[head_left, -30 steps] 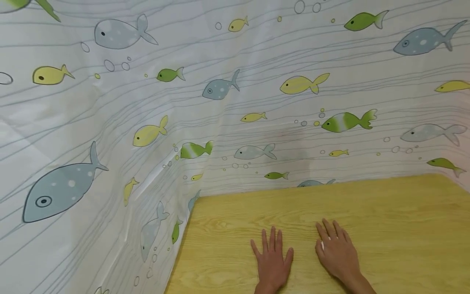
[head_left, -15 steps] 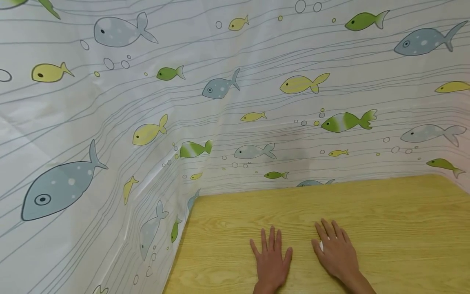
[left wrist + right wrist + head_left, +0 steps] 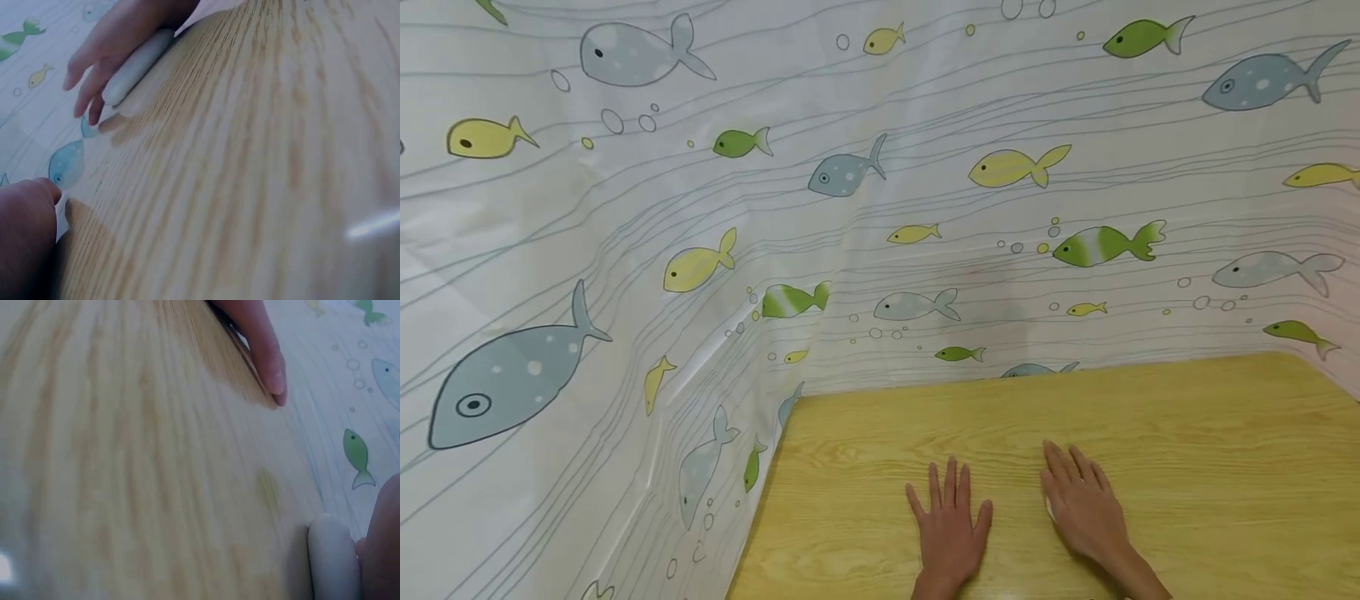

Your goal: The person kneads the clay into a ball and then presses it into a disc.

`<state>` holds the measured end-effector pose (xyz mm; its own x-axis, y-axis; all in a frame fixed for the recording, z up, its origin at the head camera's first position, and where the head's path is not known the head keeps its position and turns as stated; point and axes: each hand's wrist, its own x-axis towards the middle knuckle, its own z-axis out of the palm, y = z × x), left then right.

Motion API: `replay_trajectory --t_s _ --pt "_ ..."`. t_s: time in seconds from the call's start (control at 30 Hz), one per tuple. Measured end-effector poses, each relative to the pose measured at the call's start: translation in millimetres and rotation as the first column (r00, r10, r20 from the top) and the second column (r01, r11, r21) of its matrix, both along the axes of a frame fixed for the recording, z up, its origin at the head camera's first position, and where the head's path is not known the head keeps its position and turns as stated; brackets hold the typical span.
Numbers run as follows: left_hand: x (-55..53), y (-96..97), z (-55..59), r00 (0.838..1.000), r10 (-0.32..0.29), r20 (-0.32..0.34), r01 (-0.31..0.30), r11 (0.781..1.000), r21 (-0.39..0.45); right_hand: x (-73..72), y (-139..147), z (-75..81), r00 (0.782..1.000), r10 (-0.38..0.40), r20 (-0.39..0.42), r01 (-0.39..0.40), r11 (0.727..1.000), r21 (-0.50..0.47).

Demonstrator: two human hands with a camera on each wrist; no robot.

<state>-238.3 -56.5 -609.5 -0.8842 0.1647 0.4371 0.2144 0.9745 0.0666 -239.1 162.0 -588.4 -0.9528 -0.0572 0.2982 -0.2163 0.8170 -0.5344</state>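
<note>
My left hand rests on the yellow wood-grain table with its fingers straight and spread. To its right, my right hand lies palm down, fingers mostly straight and close together. Beneath that palm is a smooth white object with rounded edges; its kind cannot be made out. The head view shows just a sliver of it beside the thumb. In the right wrist view, the white object sits by a finger at the lower right, and part of the left hand appears at the top.
A white sheet printed with fish covers the walls behind and left of the table. The table's left edge meets this sheet. Its far right corner is rounded.
The right hand's fingers have drawn closer together and its thumb is more tucked in, so less of the white object shows. The left hand keeps its pose. The head view has shifted slightly.
</note>
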Motion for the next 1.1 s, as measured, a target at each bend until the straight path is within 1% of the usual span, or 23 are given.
replay_trajectory --t_s 0.07,0.2,0.27,0.33,0.43,0.53,0.6,0.7,0.8,0.9,0.97,1.03,1.1 --pt "0.1 0.3 1.3 1.0 -0.004 0.002 0.004 1.0 0.003 -0.7 3.0 -0.1 1.0 0.014 -0.006 -0.014 1.0 -0.026" --pt "-0.2 -0.4 2.4 1.0 -0.014 0.024 0.013 0.999 0.034 -3.3 6.5 0.5 0.998 0.057 0.002 -0.056 0.994 -0.09" --pt "0.0 -0.8 2.9 0.999 -0.017 0.029 0.015 0.999 0.043 -3.8 7.2 0.8 0.998 0.069 0.002 -0.068 0.994 -0.091" --pt "-0.2 -0.9 2.1 0.999 -0.02 0.034 0.018 0.998 0.058 -3.7 7.2 0.8 0.998 0.067 -0.011 -0.067 0.996 -0.06" --pt "0.1 -0.6 1.8 0.999 -0.018 0.046 0.015 0.998 0.053 -2.8 6.3 -0.1 0.998 0.049 -0.031 -0.049 0.998 0.026" --pt "-0.8 -0.5 -0.3 0.998 -0.011 0.055 0.008 0.999 0.041 -2.4 4.7 -0.5 0.999 0.029 -0.026 -0.027 0.995 0.096" --pt "-1.8 -0.8 -2.3 0.999 -0.004 0.045 0.003 1.0 0.022 -2.3 3.5 -0.3 1.0 0.018 -0.015 -0.016 0.992 0.122" --pt "-2.5 -2.8 -4.9 1.0 0.019 0.016 -0.018 0.999 -0.026 -3.5 0.5 -1.0 1.0 0.013 0.014 -0.014 0.99 0.141" --pt "-3.7 -3.4 -5.6 1.0 0.027 -0.004 -0.027 0.999 -0.044 -5.2 -1.0 -1.9 1.0 0.013 0.028 -0.018 0.987 0.159" --pt "-4.1 -2.0 -4.1 1.0 0.006 -0.006 -0.006 1.0 -0.028 -4.2 -0.1 -1.6 0.999 0.002 0.037 -0.008 0.987 0.16" --pt "-4.0 -0.8 -3.4 1.0 0.0 -0.003 0.0 0.999 -0.034 -3.0 0.9 -1.2 0.999 -0.006 0.037 0.001 0.988 0.157" --pt "-3.5 -0.2 -3.2 1.0 0.006 -0.001 -0.006 0.999 -0.041 -2.5 1.6 -1.1 0.999 -0.008 0.039 0.002 0.989 0.151" --pt "-2.5 0.0 -3.4 1.0 0.014 0.01 -0.014 0.999 -0.042 -2.8 1.6 -1.9 1.0 -0.007 0.022 0.004 0.987 0.164"
